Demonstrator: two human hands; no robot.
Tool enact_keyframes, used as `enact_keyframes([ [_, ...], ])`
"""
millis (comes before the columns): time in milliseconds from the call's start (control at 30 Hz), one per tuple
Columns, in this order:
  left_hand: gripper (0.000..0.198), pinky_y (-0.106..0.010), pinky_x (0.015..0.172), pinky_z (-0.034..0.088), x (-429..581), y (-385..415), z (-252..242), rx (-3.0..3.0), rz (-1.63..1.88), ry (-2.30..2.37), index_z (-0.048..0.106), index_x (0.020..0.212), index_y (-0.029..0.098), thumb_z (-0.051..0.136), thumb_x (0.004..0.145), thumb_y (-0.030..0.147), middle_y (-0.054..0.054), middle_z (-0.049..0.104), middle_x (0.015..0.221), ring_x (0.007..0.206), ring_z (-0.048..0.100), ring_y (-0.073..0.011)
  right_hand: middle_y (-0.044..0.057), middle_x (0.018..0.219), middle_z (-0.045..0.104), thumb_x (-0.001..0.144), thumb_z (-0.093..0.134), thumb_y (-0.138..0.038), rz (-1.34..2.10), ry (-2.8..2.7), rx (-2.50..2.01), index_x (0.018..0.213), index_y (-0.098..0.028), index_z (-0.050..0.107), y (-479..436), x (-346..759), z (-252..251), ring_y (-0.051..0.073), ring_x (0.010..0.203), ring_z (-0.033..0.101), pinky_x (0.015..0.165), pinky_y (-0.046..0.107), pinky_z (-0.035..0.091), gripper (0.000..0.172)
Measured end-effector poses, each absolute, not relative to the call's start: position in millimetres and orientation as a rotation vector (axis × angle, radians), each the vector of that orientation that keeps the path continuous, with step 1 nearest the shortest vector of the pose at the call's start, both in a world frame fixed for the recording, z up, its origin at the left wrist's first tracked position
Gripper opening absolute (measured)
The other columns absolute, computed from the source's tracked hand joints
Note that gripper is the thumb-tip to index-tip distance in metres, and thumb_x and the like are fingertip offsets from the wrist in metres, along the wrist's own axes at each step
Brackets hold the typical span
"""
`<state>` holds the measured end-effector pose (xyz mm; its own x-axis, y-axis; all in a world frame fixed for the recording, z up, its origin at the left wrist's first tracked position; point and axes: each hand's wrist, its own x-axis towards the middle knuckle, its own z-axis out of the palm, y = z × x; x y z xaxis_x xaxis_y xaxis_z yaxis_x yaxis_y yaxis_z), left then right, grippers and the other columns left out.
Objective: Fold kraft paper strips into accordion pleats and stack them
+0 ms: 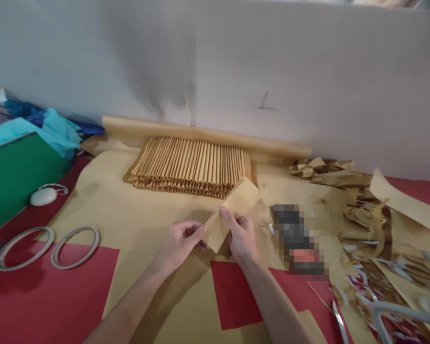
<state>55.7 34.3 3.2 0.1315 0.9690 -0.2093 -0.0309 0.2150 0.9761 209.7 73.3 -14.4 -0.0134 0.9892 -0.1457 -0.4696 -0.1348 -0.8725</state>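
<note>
Between both hands a folded piece of brown kraft paper [244, 195] is held tilted above the paper-covered table. My left hand [184, 243] pinches its lower left corner between thumb and fingers. Farther along the same piece, my right hand [241, 234] grips the near edge, thumb on top and fingers underneath. Just behind it lies a long row of pleated brown paper [189, 162], its folds packed closely together. The far upper corner of the held piece overlaps the row's right end in view. Brown paper sheeting [146, 267] spreads beneath my hands.
Two tape rolls [75, 247] lie at left near a white case [43, 196] and a green board [21, 177]. At right are a pixelated dark object [299, 239], scissors [339, 322] and heaped paper scraps [365, 215]. A rolled brown sheet [279, 147] rests against the wall.
</note>
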Motion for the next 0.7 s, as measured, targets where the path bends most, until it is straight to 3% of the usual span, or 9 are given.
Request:
enact_keyframes([
  [367,0.039,-0.026,0.065,0.054,60.1,30.8,8.3,1.185,0.974,1.196,0.071,0.084,0.016,0.061,0.091,0.053,-0.003,0.07,0.072,0.065,0.067,-0.0177,0.005,0.068,0.071,0.076,0.081,-0.047,1.465,-0.924,-0.999,0.076,-0.013,0.071,73.7,217.0,-27.5,0.017,0.057,0.063,0.052,0.026,0.048,0.035],
  [600,0.039,-0.022,0.057,0.044,62.2,29.2,11.5,1.226,0.991,1.268,0.072,0.091,0.015,0.061,0.09,0.053,-0.002,0.064,0.073,0.066,0.056,-0.0148,0.007,0.083,0.077,0.077,0.08,-0.046,1.393,-1.099,-1.004,0.083,-0.014,0.078,71.4,216.4,-17.9,0.022,0.075,0.07,0.067,0.029,0.056,0.033],
  [700,0.039,-0.022,0.053,0.038,60.1,29.8,8.3,1.245,1.018,1.295,0.072,0.084,0.015,0.061,0.09,0.052,-0.001,0.059,0.067,0.06,0.05,-0.0131,0.008,0.085,0.077,0.077,0.08,-0.045,1.372,-1.181,-1.022,0.084,-0.014,0.078,68.2,213.4,-9.4,0.023,0.078,0.071,0.068,0.03,0.058,0.033],
])
